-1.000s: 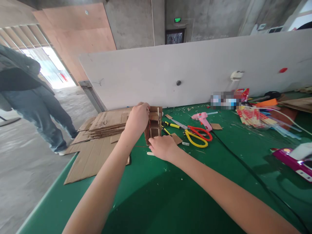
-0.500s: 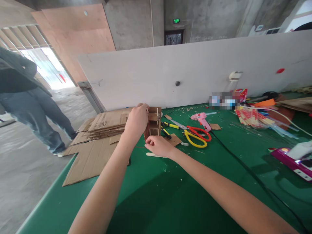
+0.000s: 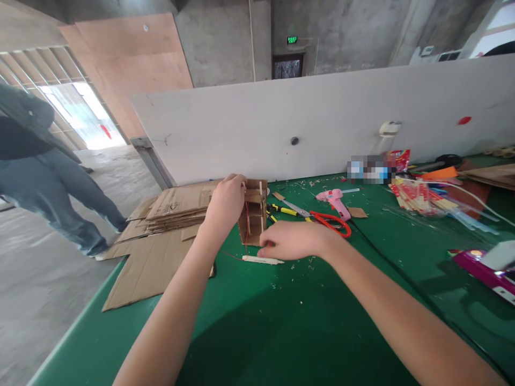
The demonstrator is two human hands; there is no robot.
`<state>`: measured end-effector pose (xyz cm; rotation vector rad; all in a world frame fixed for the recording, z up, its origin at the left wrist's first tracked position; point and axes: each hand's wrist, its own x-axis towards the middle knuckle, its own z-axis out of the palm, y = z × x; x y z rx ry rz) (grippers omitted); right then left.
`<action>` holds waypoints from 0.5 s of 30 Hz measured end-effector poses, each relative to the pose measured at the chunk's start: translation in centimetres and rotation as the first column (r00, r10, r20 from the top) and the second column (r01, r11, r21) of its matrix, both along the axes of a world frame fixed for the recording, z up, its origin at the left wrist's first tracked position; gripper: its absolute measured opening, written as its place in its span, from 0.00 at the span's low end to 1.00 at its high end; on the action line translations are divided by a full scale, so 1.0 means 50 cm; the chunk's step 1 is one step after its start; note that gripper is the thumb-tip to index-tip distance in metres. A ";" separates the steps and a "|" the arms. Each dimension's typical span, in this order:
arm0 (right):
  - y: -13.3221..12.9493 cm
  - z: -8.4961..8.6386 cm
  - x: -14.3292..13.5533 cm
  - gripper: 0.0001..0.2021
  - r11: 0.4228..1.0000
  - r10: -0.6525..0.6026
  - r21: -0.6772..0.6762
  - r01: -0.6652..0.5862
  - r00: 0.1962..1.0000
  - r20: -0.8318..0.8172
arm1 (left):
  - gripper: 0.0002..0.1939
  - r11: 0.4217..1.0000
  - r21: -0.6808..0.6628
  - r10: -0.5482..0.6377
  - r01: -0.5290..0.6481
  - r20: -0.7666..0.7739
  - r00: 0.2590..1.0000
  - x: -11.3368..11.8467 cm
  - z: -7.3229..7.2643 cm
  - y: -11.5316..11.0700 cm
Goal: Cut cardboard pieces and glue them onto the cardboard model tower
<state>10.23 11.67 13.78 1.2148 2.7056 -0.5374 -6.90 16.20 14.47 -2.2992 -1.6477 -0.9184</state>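
A small cardboard box (image 3: pixel 255 236) with inner shelves stands upright on the green table, its open side facing me. My left hand (image 3: pixel 227 198) is closed on its upper left edge; the fingertips are partly hidden. A thin red string (image 3: pixel 247 220) hangs down inside the box and trails left over the table. At the box's lower right corner is my right hand (image 3: pixel 295 239), fingers curled together. Whatever they pinch is hidden, and I cannot tell if they touch the box. A white pen-like stick (image 3: pixel 261 260) lies just in front of the box.
Flattened cardboard (image 3: pixel 156 262) is stacked at left. Behind my right hand lie red-handled scissors (image 3: pixel 332 222), a yellow-and-black tool (image 3: pixel 284 209) and a pink glue gun (image 3: pixel 335 201) with a black cord. A purple power strip (image 3: pixel 483 271) sits at right. A person (image 3: pixel 52 177) stands at left.
My right hand has moved right and a little toward me from the box's lower left front, uncovering the red string and the box's bottom. My left hand stays on the box.
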 end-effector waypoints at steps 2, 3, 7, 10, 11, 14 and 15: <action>0.002 0.030 0.034 0.18 0.993 -0.101 0.062 0.103 0.994 -0.038 | 0.14 1.000 0.001 0.000 0.000 0.008 1.000 -0.001 -0.001 0.001; 0.006 0.040 0.051 0.17 0.980 -0.161 0.111 0.165 0.986 -0.040 | 0.14 1.000 0.001 0.000 0.000 0.012 1.000 -0.001 -0.002 0.000; 0.044 0.043 0.107 0.14 0.868 -0.445 0.298 0.397 0.889 0.110 | 0.14 1.000 0.004 -0.005 0.005 0.018 1.000 -0.003 -0.004 -0.002; 0.079 0.017 0.128 0.10 0.850 -0.527 0.224 0.477 0.784 0.329 | 0.15 1.000 0.016 -0.012 0.012 0.022 1.000 -0.003 -0.005 -0.004; 0.089 0.005 0.133 0.10 0.847 -0.530 0.188 0.497 0.766 0.363 | 0.14 1.000 0.017 -0.013 0.013 0.023 1.000 -0.003 -0.005 -0.004; 0.106 -0.032 0.142 0.12 0.835 -0.543 0.147 0.531 0.749 0.380 | 0.14 1.000 0.011 -0.007 0.006 0.024 1.000 -0.004 -0.004 -0.004; 0.110 -0.043 0.146 0.13 0.831 -0.549 0.148 0.536 0.747 0.376 | 0.14 1.000 0.008 -0.002 0.002 0.023 1.000 -0.004 -0.004 -0.004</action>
